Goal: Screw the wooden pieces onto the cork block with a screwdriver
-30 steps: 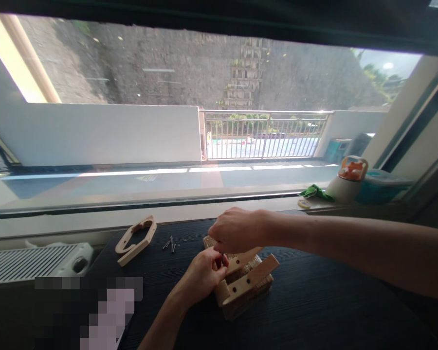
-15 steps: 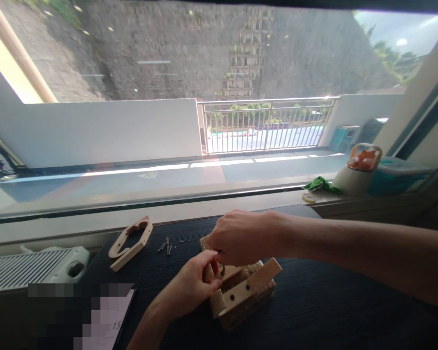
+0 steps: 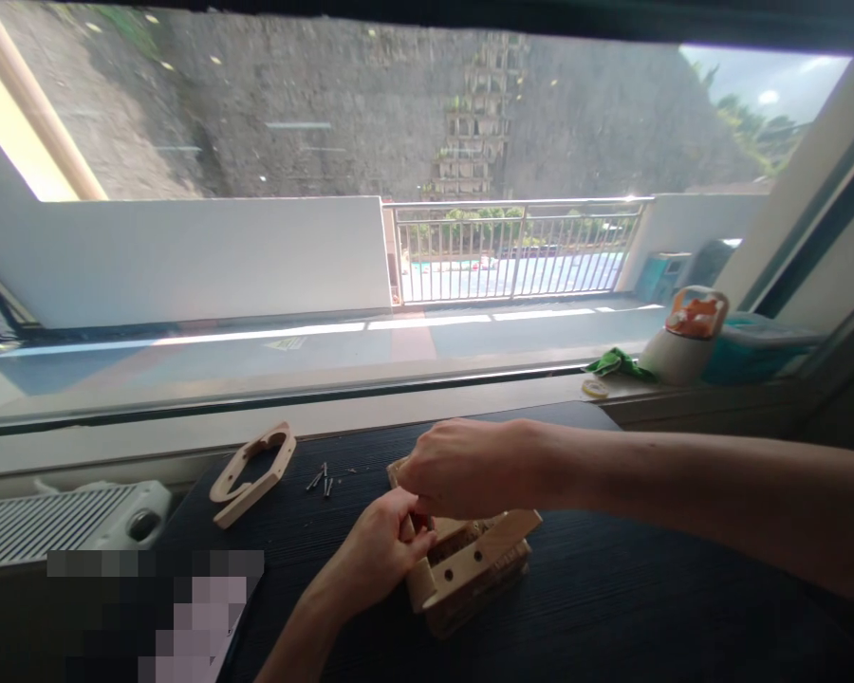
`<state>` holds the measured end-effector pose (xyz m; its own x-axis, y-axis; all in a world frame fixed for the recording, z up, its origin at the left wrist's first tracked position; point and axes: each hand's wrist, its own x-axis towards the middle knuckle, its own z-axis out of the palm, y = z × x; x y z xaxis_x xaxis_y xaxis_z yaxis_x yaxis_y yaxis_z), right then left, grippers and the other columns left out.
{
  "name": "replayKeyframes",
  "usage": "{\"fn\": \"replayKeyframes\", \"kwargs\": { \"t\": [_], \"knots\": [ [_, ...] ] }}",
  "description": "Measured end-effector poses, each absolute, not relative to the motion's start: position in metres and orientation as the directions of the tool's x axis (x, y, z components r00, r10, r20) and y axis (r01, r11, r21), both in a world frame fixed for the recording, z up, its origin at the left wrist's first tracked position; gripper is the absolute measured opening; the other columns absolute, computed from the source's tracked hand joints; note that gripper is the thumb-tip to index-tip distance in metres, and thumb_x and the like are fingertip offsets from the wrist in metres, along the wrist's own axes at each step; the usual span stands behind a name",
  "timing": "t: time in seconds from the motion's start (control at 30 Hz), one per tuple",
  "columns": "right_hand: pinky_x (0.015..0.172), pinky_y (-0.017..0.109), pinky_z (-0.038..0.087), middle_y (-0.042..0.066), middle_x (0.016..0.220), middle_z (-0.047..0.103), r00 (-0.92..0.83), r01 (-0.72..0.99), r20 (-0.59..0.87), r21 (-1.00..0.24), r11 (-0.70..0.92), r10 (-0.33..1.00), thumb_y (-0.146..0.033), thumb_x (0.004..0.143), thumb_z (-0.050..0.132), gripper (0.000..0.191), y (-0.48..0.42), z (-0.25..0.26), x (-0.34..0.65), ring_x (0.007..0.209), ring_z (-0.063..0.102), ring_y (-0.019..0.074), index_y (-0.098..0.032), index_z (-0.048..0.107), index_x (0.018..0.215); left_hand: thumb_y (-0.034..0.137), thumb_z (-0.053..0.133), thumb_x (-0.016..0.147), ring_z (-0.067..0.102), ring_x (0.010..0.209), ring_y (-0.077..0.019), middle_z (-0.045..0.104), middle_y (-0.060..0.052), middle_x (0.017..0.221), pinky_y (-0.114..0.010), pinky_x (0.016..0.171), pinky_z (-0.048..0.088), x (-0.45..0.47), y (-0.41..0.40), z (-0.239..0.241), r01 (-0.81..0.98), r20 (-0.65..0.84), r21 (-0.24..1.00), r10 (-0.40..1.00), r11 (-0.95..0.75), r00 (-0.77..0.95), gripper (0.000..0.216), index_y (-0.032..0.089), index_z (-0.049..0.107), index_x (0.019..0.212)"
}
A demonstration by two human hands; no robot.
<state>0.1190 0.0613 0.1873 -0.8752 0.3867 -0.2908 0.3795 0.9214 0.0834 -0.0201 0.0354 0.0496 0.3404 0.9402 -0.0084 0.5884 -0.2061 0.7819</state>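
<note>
A pale wooden frame (image 3: 462, 567) with round holes along its near side lies on the dark table (image 3: 612, 607), resting on what looks like a wooden block wrapped in clear plastic. My left hand (image 3: 380, 541) is closed on the frame's left end, thumb and fingers pressed around its edge. Right above that spot, my right hand (image 3: 462, 470) is curled into a fist, its knuckles up. Whatever its fingers hold is hidden beneath the hand. The two hands touch, and my right forearm covers the far part of the frame.
Several metal screws (image 3: 322, 479) lie left of my hands. Beyond them sits another curved wooden frame (image 3: 256, 474). A partly pixelated screen (image 3: 199, 617) is at the lower left. Green cloth (image 3: 619, 364), a tape roll (image 3: 595, 389) and a white bottle (image 3: 679, 351) stand along the sill.
My right hand has shifted slightly downward and turned a little over the wooden frame. My left hand keeps its grip. The whole view has tilted slightly.
</note>
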Motion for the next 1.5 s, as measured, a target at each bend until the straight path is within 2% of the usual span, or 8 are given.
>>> {"fn": "replayKeyframes", "kwargs": {
  "t": [0.2,0.5,0.93,1.17,1.4,1.5],
  "knots": [
    [0.045,0.022,0.027,0.005,0.072,0.065,-0.855,0.401,-0.328,0.074,0.913,0.402,-0.019,0.085,0.048,0.017,0.065,0.187,0.118,0.055,0.05,0.0097,-0.01,0.063,0.086,0.02,0.054,0.073,0.046,0.061,-0.0115,0.052,0.002,0.066,-0.021,0.06,0.036,-0.022,0.037,0.045,0.555,0.032,0.789,0.92,-0.263,0.391,0.005,0.016,0.055,0.074],
    [0.046,0.022,0.026,0.006,0.075,0.065,-0.847,0.4,-0.349,0.079,0.913,0.401,-0.019,0.085,0.048,0.017,0.065,0.186,0.114,0.056,0.049,0.0095,-0.01,0.062,0.088,0.02,0.054,0.074,0.05,0.065,-0.0129,0.056,0.0,0.072,-0.022,0.062,0.037,-0.022,0.037,0.045,0.56,0.04,0.78,0.916,-0.278,0.4,0.005,0.015,0.054,0.075],
    [0.048,0.023,0.027,0.006,0.074,0.065,-0.821,0.447,-0.344,0.109,0.888,0.455,-0.02,0.082,0.049,0.017,0.066,0.186,0.115,0.058,0.052,0.0112,-0.011,0.064,0.083,0.02,0.055,0.072,0.046,0.063,-0.0119,0.052,0.001,0.068,-0.021,0.058,0.035,-0.021,0.039,0.043,0.567,0.044,0.775,0.919,-0.28,0.393,0.005,0.014,0.054,0.072],
    [0.048,0.023,0.027,0.005,0.078,0.067,-0.829,0.419,-0.369,0.085,0.904,0.42,-0.017,0.08,0.051,0.019,0.065,0.19,0.111,0.06,0.055,0.0117,-0.014,0.062,0.094,0.023,0.057,0.072,0.045,0.06,-0.0121,0.05,0.002,0.062,-0.022,0.057,0.036,-0.023,0.04,0.036,0.55,0.035,0.797,0.928,-0.25,0.371,0.009,0.015,0.055,0.071],
    [0.047,0.025,0.026,0.007,0.076,0.067,-0.802,0.499,-0.308,0.124,0.858,0.512,-0.031,0.081,0.049,0.023,0.064,0.185,0.115,0.063,0.058,0.016,-0.013,0.064,0.087,0.022,0.057,0.072,0.047,0.061,-0.0121,0.053,0.002,0.064,-0.022,0.059,0.036,-0.023,0.041,0.036,0.534,0.064,0.799,0.922,-0.278,0.383,0.007,0.015,0.056,0.074],
    [0.048,0.025,0.026,0.005,0.078,0.068,-0.811,0.475,-0.311,0.145,0.868,0.496,-0.027,0.077,0.053,0.019,0.06,0.195,0.114,0.068,0.06,0.0177,-0.017,0.065,0.09,0.022,0.056,0.072,0.048,0.06,-0.0118,0.054,0.002,0.066,-0.022,0.058,0.036,-0.023,0.041,0.036,0.543,0.07,0.789,0.92,-0.287,0.385,0.007,0.015,0.056,0.074]
  ]
}}
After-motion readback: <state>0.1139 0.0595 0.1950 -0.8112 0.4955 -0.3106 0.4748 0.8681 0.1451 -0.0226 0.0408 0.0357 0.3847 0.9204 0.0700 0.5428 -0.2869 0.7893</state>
